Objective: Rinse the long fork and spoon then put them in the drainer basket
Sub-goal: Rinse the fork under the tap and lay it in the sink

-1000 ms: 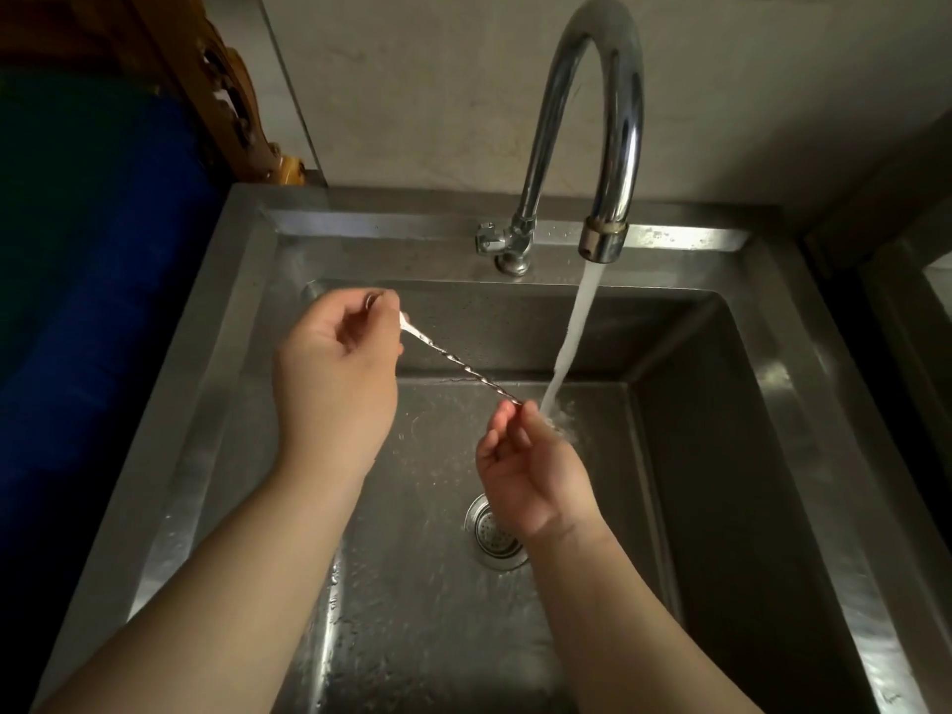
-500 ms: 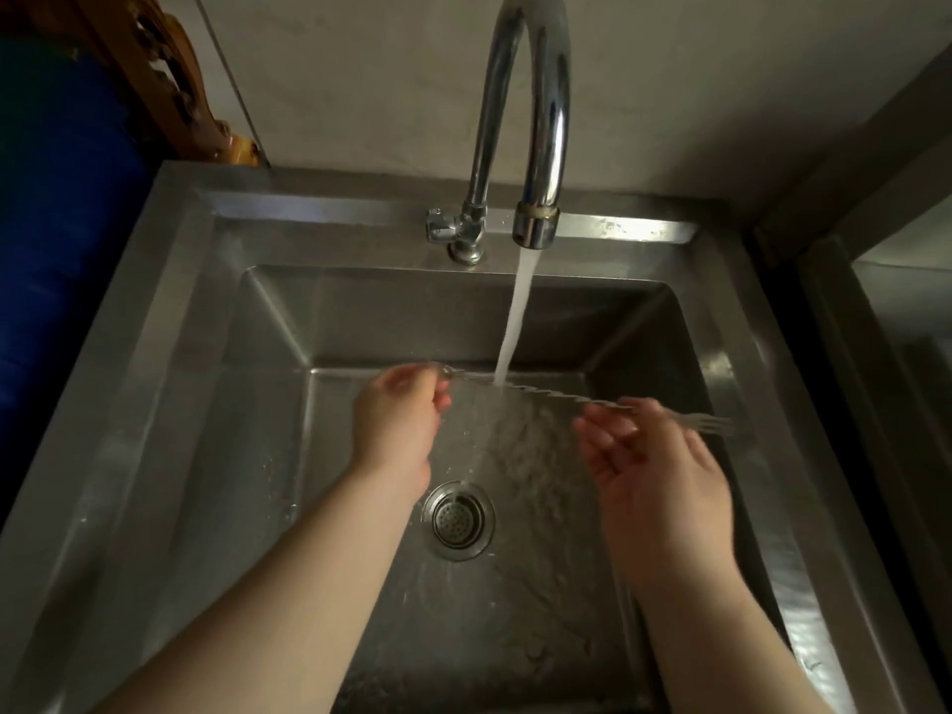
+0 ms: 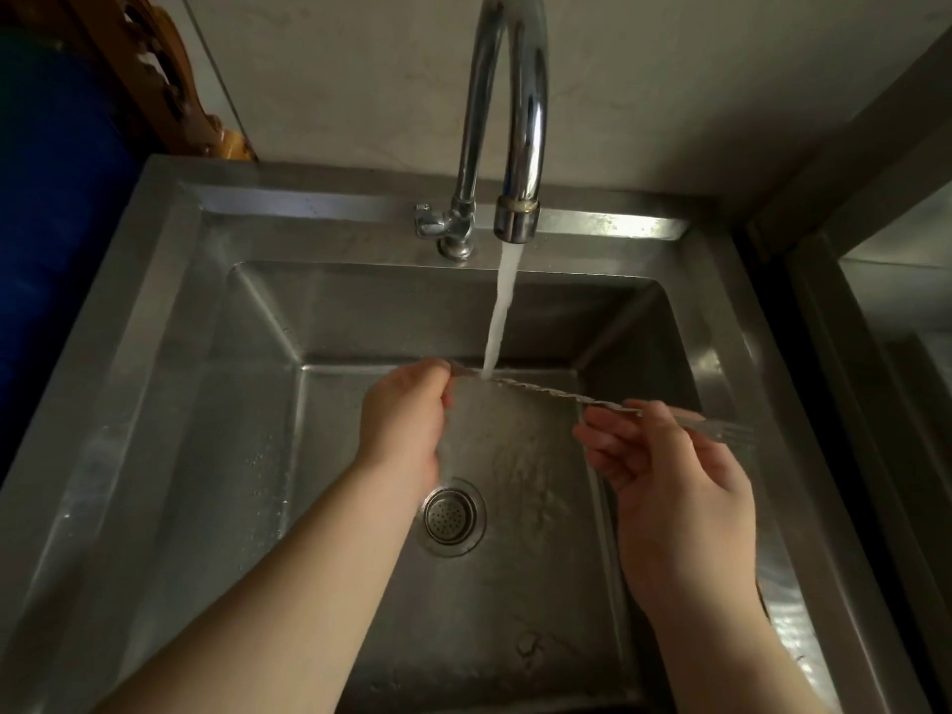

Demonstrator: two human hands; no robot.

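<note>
A long metal fork (image 3: 546, 390) with a twisted shaft lies nearly level across the sink, tines (image 3: 731, 434) pointing right. My left hand (image 3: 404, 420) pinches its handle end. My right hand (image 3: 664, 456) supports the shaft near the tines with loosely curled fingers. Water from the tap (image 3: 502, 311) strikes the shaft just right of my left hand. No spoon and no drainer basket appear in view.
The steel sink (image 3: 170, 456) has a round drain strainer (image 3: 451, 517) at its centre, below the fork. A curved chrome faucet (image 3: 515, 121) rises at the back. A second steel basin (image 3: 896, 311) sits at the right; a dark blue surface (image 3: 51, 249) at the left.
One second ago my right hand pinched the fork's tip under the stream. Since then the fork has shifted right and levelled, so the water now hits near the handle end. The view also shifted.
</note>
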